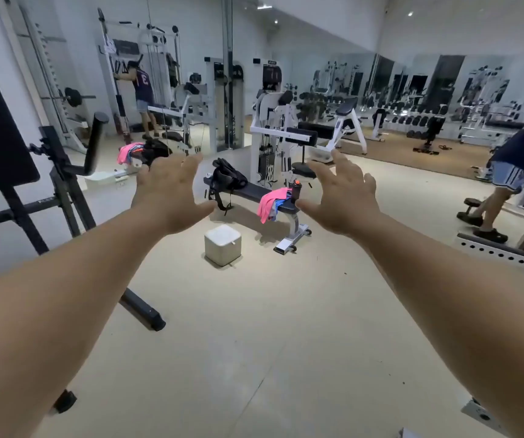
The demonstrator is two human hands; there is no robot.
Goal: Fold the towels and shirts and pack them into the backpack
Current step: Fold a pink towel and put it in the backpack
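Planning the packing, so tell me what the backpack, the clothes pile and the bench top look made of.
Backpack: black matte fabric, likely nylon; it slumps, straps dangling. Bench top: dark smooth padding, perhaps vinyl, on a white metal-looking frame. Clothes pile: soft pink and blue cloth, draping off that top's end.

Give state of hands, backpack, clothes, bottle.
left hand: open, fingers spread, empty.
right hand: open, fingers spread, empty.
backpack: slumped on bench, left end in view; zip state unclear.
clothes pile: unfolded, heaped on the bench's other end, draping over the edge.
bottle: upright by the pile, cap on.
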